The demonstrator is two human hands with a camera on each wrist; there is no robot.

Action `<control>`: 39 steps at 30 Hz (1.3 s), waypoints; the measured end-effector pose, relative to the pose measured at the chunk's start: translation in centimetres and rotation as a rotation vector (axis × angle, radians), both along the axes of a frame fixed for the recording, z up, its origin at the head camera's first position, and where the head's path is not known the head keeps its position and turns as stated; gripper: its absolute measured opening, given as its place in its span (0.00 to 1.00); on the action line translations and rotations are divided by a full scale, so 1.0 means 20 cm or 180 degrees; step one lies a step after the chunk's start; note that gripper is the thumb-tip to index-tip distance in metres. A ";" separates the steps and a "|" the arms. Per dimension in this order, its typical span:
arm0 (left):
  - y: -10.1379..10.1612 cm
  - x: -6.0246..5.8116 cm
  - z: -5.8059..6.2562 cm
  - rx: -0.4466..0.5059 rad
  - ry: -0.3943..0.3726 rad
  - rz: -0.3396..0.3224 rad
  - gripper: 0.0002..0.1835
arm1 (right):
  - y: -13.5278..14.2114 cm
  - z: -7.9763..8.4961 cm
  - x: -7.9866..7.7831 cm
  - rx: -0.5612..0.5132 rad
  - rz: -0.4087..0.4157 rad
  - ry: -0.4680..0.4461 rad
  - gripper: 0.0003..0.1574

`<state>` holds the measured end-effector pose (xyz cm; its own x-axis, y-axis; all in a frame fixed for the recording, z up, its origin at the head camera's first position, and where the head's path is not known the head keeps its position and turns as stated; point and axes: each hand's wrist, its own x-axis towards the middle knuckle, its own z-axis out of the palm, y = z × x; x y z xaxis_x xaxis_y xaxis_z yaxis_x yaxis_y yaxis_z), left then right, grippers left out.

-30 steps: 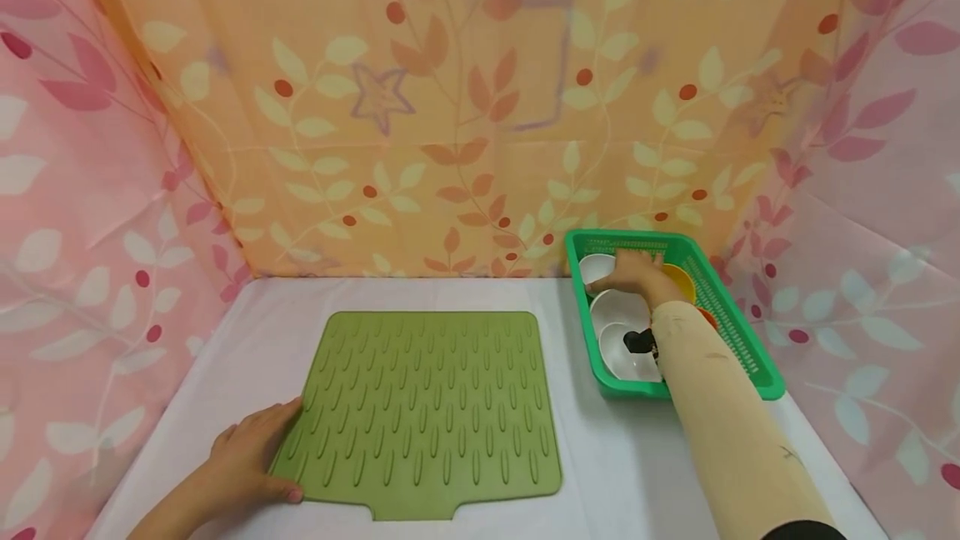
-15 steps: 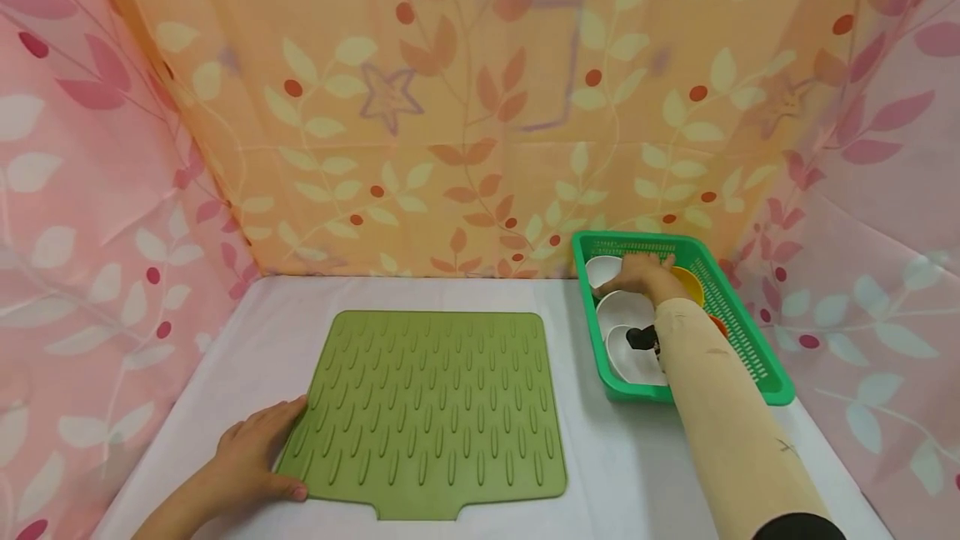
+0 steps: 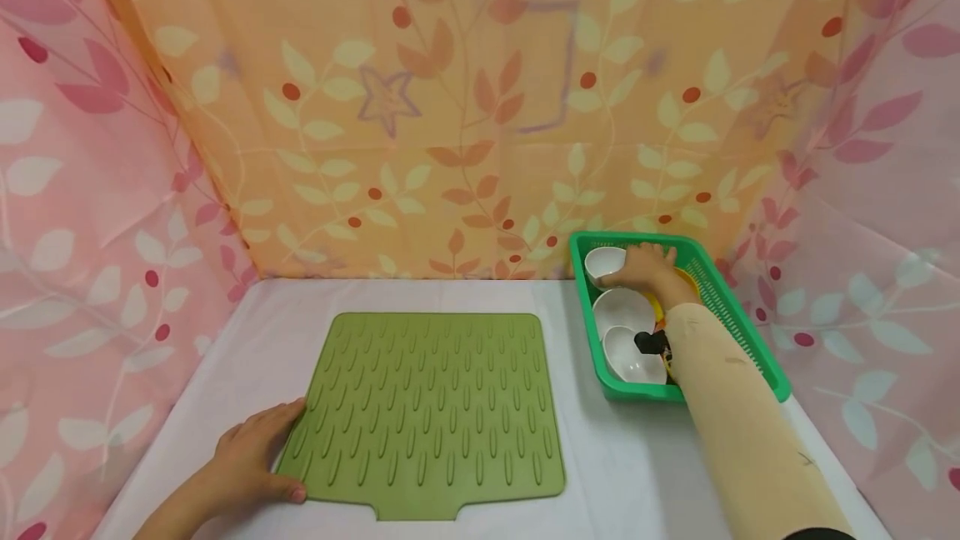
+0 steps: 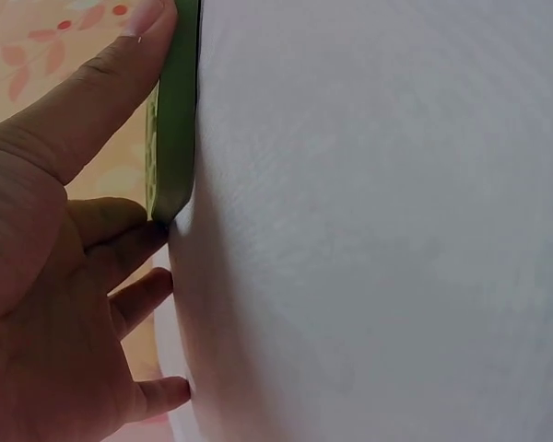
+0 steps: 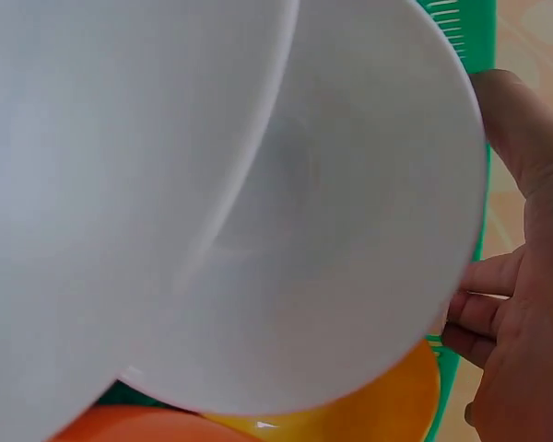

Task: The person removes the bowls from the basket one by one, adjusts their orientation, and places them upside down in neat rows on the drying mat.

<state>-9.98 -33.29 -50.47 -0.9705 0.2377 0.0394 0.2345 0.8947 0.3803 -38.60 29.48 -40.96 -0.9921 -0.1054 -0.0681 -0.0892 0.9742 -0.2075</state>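
A green ridged mat [image 3: 427,407] lies flat on the table. My left hand [image 3: 251,457] rests at its left edge; in the left wrist view the thumb [image 4: 120,83] lies along the mat's edge while fingertips touch the white cloth. At the right, my right hand [image 3: 647,272] reaches into a green basket [image 3: 600,377]. It grips a small white bowl [image 3: 603,261] at the back left corner, thumb across the near side. Two more white bowls, a middle one [image 3: 622,311] and a front one [image 3: 633,357], sit nearer. In the right wrist view, white bowls hide most of the grip.
A yellow bowl [image 5: 401,396] and an orange bowl [image 5: 157,425] lie in the basket beside the white ones, partly under my right forearm [image 3: 738,407]. A white cloth [image 3: 600,473] covers the table. Patterned curtains [image 3: 450,107] stand behind and on both sides.
The right hand has shifted slightly right and back inside the basket, and the back white bowl has risen a little with it. The left hand stays at the mat's edge.
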 end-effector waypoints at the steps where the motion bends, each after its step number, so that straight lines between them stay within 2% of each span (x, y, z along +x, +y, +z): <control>1: 0.00 0.00 0.00 -0.0017 -0.0003 -0.0003 0.72 | 0.00 0.01 0.01 -0.0018 0.0007 0.0019 0.59; 5: 0.00 0.00 -0.01 -0.0065 -0.0001 -0.0009 0.71 | 0.00 0.05 0.03 -0.0092 0.0039 0.0169 0.58; 12: 0.00 -0.01 -0.01 -0.0140 -0.0015 -0.0012 0.71 | 0.00 0.17 0.09 -0.0307 0.0149 0.0435 0.61; 17: 0.01 -0.02 0.00 -0.0192 -0.0009 -0.0022 0.70 | -0.02 0.26 0.20 -0.0393 0.0203 0.0615 0.62; 23: 0.02 -0.02 0.02 -0.0224 -0.0026 -0.0032 0.70 | -0.07 0.33 0.38 -0.0543 0.0317 0.0812 0.61; 30: 0.01 -0.02 0.02 -0.0211 -0.0009 -0.0057 0.71 | -0.16 0.35 0.61 -0.0642 0.0496 0.0899 0.67; 39: 0.03 -0.02 0.03 -0.0220 -0.0030 -0.0041 0.71 | -0.34 0.26 0.84 -0.0903 0.0770 0.1170 0.67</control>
